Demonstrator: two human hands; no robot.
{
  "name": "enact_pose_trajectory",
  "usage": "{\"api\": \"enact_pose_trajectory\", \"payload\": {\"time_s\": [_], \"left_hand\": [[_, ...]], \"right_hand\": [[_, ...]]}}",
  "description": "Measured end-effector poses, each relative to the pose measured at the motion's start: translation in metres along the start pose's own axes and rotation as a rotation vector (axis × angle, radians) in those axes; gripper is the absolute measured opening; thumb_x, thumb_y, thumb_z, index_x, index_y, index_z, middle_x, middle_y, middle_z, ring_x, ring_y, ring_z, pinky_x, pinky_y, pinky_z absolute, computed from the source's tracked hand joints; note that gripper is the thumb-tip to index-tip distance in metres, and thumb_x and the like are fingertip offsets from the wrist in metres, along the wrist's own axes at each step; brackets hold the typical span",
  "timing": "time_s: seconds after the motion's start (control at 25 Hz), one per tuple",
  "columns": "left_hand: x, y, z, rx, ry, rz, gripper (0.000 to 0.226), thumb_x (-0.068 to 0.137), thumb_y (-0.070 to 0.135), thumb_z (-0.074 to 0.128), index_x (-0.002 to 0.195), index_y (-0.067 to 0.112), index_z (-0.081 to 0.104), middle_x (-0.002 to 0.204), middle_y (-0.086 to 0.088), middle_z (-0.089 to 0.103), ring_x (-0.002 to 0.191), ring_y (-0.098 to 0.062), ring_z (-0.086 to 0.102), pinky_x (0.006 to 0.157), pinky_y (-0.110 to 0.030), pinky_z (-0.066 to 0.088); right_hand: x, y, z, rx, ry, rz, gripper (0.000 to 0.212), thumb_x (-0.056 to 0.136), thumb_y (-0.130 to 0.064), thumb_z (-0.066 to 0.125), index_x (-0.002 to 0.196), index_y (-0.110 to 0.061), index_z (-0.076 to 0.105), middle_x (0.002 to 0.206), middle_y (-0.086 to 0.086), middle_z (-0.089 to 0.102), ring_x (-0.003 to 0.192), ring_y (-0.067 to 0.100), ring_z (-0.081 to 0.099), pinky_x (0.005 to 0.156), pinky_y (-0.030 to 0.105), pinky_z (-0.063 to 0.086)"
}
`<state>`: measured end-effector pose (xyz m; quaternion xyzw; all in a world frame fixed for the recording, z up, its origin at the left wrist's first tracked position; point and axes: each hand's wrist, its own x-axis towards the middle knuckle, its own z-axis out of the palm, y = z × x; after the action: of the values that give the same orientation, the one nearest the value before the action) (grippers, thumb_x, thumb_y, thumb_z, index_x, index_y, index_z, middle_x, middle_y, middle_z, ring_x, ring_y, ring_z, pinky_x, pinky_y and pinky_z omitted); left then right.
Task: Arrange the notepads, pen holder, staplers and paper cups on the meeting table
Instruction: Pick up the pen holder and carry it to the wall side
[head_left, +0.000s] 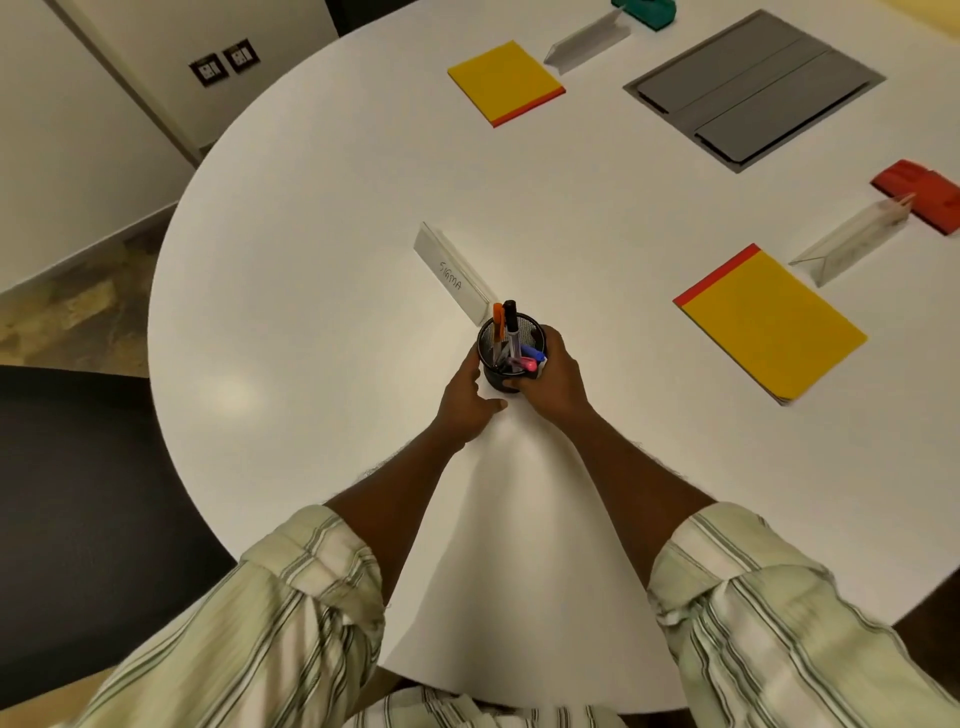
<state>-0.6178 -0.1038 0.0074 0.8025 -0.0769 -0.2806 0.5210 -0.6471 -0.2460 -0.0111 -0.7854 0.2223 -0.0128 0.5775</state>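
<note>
Centrally, in the middle of the frame, both hands meet at the pen holder (511, 358), a round black mesh cup standing upright on the desk (311, 312). The right hand (551, 379) wraps the cup's right side, thumb curled across its front. The left hand (469, 396) lies with relaxed fingers against the left wall, its thumb stretched free over the desk. Pens stick out of the cup, among them an orange one and a black marker; pink and blue caps lean at the rim.

Just beyond the cup stands a white tent-shaped name card (452, 275) lettered "SIGMA". The desk is a smooth white top with a rounded edge and a soft sheen. At right lies a flat yellow notepad (774, 327) with a red bound edge; beside it, a clear folded card stand (852, 239) and a red stapler (919, 195). Toward the upper centre sits a second yellow notepad (504, 80), another clear stand (587, 41) and, at the top edge, a teal stapler (647, 10). A grey rectangular flap panel (753, 85) is set flush into the top at upper right.

Striped pale-green sleeves (291, 613) fill the bottom. A black chair (78, 519) sits at left, mottled stone floor (62, 306) above it, and dark wall sockets (223, 61) at upper left.
</note>
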Motion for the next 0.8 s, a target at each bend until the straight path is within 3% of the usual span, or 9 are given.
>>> {"api": "enact_pose_trajectory", "payload": {"time_s": [0.08, 0.2, 0.32, 0.44, 0.48, 0.56, 0.64, 0.72, 0.8], "left_hand": [[-0.02, -0.003, 0.001, 0.04, -0.003, 0.047, 0.096, 0.073, -0.007, 0.071, 0.15, 0.021, 0.02, 0.147, 0.007, 0.037, 0.128, -0.003, 0.034, 0.1, -0.017, 0.029], [-0.054, -0.009, 0.0, 0.142, -0.057, 0.127, 0.1, 0.07, -0.005, 0.074, 0.149, 0.017, 0.018, 0.147, 0.008, 0.033, 0.133, -0.006, 0.03, 0.098, -0.004, 0.022], [-0.095, -0.013, -0.001, 0.157, -0.073, 0.141, 0.099, 0.071, -0.006, 0.073, 0.15, 0.016, 0.017, 0.151, 0.006, 0.03, 0.136, -0.008, 0.029, 0.1, -0.006, 0.023], [-0.149, -0.02, -0.003, 0.072, -0.108, 0.217, 0.093, 0.073, -0.013, 0.066, 0.147, 0.019, 0.022, 0.132, 0.028, 0.036, 0.118, 0.01, 0.04, 0.084, 0.006, 0.033], [-0.169, -0.022, -0.004, 0.063, -0.117, 0.242, 0.091, 0.074, -0.014, 0.064, 0.146, 0.022, 0.022, 0.125, 0.033, 0.037, 0.111, 0.016, 0.043, 0.078, 0.006, 0.037], [-0.205, -0.031, -0.01, 0.052, -0.13, 0.248, 0.091, 0.075, -0.013, 0.062, 0.146, 0.027, 0.023, 0.119, 0.037, 0.038, 0.107, 0.012, 0.048, 0.072, 0.0, 0.044], [-0.236, -0.041, -0.015, 0.061, -0.123, 0.225, 0.093, 0.075, -0.01, 0.065, 0.147, 0.029, 0.023, 0.125, 0.032, 0.04, 0.115, 0.001, 0.045, 0.082, -0.012, 0.049], [-0.275, -0.056, -0.015, 0.066, -0.097, 0.216, 0.094, 0.073, -0.004, 0.071, 0.148, 0.028, 0.024, 0.131, 0.021, 0.04, 0.121, -0.001, 0.039, 0.094, -0.021, 0.043], [-0.309, -0.072, -0.011, 0.05, -0.057, 0.233, 0.092, 0.07, 0.005, 0.078, 0.145, 0.028, 0.03, 0.131, 0.02, 0.043, 0.121, 0.003, 0.037, 0.095, -0.014, 0.033]], "right_hand": [[-0.021, -0.001, -0.001, 0.022, 0.006, -0.013, 0.075, 0.066, -0.023, 0.085, 0.129, -0.024, 0.046, 0.113, -0.014, 0.058, 0.097, 0.004, 0.056, 0.074, 0.004, 0.039], [-0.059, -0.002, -0.001, 0.019, 0.034, -0.035, 0.074, 0.066, -0.023, 0.085, 0.129, -0.025, 0.046, 0.108, -0.019, 0.056, 0.096, 0.003, 0.056, 0.078, 0.008, 0.041], [-0.101, -0.002, 0.004, 0.022, 0.039, -0.047, 0.075, 0.065, -0.023, 0.086, 0.128, -0.028, 0.045, 0.104, -0.027, 0.055, 0.092, -0.002, 0.056, 0.069, 0.0, 0.041], [-0.157, -0.007, 0.014, 0.028, 0.078, -0.081, 0.08, 0.067, -0.021, 0.085, 0.134, -0.026, 0.041, 0.11, -0.026, 0.053, 0.093, -0.005, 0.054, 0.07, 0.0, 0.04], [-0.178, -0.008, 0.019, 0.034, 0.106, -0.091, 0.08, 0.068, -0.021, 0.084, 0.135, -0.025, 0.04, 0.114, -0.022, 0.054, 0.095, -0.003, 0.054, 0.073, 0.002, 0.04], [-0.222, -0.008, 0.03, 0.062, 0.148, -0.102, 0.078, 0.069, -0.018, 0.082, 0.135, -0.026, 0.042, 0.116, -0.02, 0.056, 0.097, -0.003, 0.056, 0.074, 0.004, 0.042], [-0.262, -0.009, 0.039, 0.066, 0.176, -0.098, 0.075, 0.07, -0.015, 0.08, 0.134, -0.029, 0.042, 0.112, -0.021, 0.055, 0.097, -0.001, 0.056, 0.073, 0.003, 0.041], [-0.305, -0.009, 0.048, 0.042, 0.171, -0.086, 0.075, 0.07, -0.015, 0.079, 0.133, -0.028, 0.041, 0.112, -0.018, 0.055, 0.099, 0.005, 0.056, 0.075, 0.008, 0.042], [-0.341, -0.005, 0.056, 0.02, 0.166, -0.094, 0.074, 0.068, -0.018, 0.079, 0.131, -0.028, 0.042, 0.114, -0.013, 0.057, 0.099, 0.008, 0.057, 0.075, 0.012, 0.043]]}}
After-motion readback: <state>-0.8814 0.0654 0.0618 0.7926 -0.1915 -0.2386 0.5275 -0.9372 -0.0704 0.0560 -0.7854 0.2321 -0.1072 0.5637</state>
